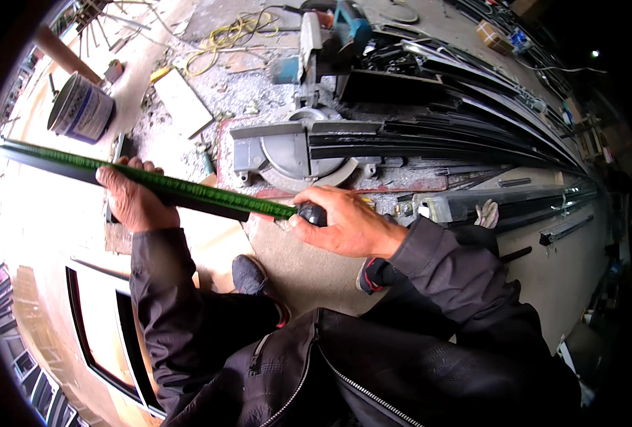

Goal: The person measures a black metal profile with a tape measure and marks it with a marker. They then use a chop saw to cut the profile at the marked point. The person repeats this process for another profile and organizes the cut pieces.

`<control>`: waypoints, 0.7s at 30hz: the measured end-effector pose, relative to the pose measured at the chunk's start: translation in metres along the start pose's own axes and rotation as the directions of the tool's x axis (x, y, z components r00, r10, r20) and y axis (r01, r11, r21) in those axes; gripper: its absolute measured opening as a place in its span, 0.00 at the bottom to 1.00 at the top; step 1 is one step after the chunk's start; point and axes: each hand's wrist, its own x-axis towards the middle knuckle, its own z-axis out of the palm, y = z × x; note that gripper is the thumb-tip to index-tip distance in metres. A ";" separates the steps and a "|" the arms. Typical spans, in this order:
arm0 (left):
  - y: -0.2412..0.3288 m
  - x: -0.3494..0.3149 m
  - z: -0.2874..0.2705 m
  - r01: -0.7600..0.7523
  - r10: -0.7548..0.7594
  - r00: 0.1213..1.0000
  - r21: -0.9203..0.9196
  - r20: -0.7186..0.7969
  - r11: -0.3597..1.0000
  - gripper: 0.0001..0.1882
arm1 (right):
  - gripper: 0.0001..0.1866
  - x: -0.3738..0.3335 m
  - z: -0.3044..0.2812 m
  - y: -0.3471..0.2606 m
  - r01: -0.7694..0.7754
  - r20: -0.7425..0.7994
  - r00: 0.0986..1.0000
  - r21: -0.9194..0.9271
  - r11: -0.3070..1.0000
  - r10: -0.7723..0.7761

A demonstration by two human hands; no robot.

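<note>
A dark metal profile (213,206) slants across in front of me, from the far left down toward the middle. Along its upper side lies the green blade (209,192) of a tape measure, pulled out well past my left hand. My left hand (134,199) is closed around the profile from below, its fingers curling over the far side by the blade. In my right hand (351,226) is the black tape measure case (312,213), gripped between thumb and fingers near the profile's right end. Part of the case is hidden by the fingers.
Beyond my hands stands a mitre saw (298,153) with its head raised. Long black profiles (437,139) stretch rightward from it. At the left are a bucket (81,110) and a pale board (182,103). A work glove (486,213) lies to the right; framed panels (102,334) lean lower left.
</note>
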 end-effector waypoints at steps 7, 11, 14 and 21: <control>-0.008 0.004 0.000 -0.042 0.046 0.998 0.131 -0.031 0.990 0.26 | 0.24 0.000 0.007 0.019 -0.193 0.103 0.977 0.062 0.979 0.186; -0.006 -0.015 0.015 -0.009 0.017 0.998 0.133 -0.064 0.991 0.26 | 0.21 -0.003 0.018 0.029 -0.220 0.079 0.974 0.143 0.965 0.211; -0.010 -0.018 0.018 0.010 -0.004 0.999 0.194 -0.035 0.981 0.31 | 0.22 -0.003 0.025 0.032 -0.181 0.036 0.984 0.175 0.968 0.177; -0.042 -0.020 0.003 0.015 -0.049 0.990 0.247 0.131 0.969 0.26 | 0.20 -0.004 0.030 0.045 -0.138 -0.130 0.981 0.072 0.988 0.147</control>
